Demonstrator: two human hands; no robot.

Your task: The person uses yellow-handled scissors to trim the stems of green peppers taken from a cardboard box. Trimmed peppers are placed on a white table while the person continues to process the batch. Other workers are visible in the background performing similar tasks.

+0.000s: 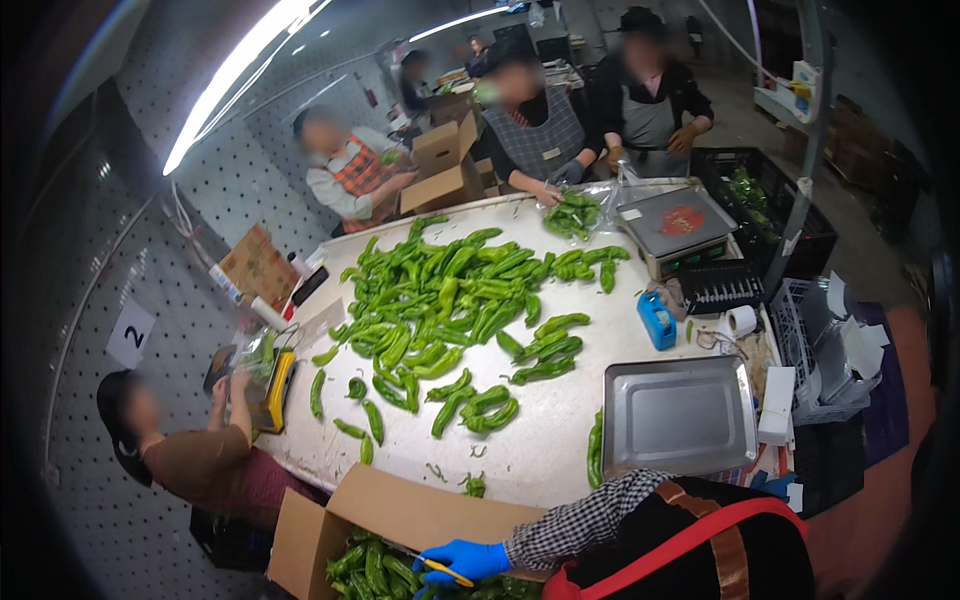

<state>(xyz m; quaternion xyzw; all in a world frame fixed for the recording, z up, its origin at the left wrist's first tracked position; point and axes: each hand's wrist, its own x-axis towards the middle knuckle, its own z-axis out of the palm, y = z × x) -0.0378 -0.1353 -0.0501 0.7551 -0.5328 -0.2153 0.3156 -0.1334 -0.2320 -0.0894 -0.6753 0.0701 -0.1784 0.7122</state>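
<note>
My right hand (472, 559), in a blue glove, grips a yellow-handled cutting tool (450, 574). It hovers over an open cardboard box (435, 499) at the bottom of the view. Long green peppers (371, 566) fill the box under the hand. I cannot make out my left hand; the lower picture edge cuts off the area beside the tool. Beyond the box, a large heap of green peppers (442, 300) lies on the white tabletop (532, 435). A metal tray (679, 412) rests on the table near my sleeve.
A blue tape dispenser (656, 321), a platform scale (679, 221) and a black rack (720, 286) line the right side. Across the table a person's hand (551, 196) holds bagged peppers (574, 214). At left, another person works at a yellow-edged scale (279, 390).
</note>
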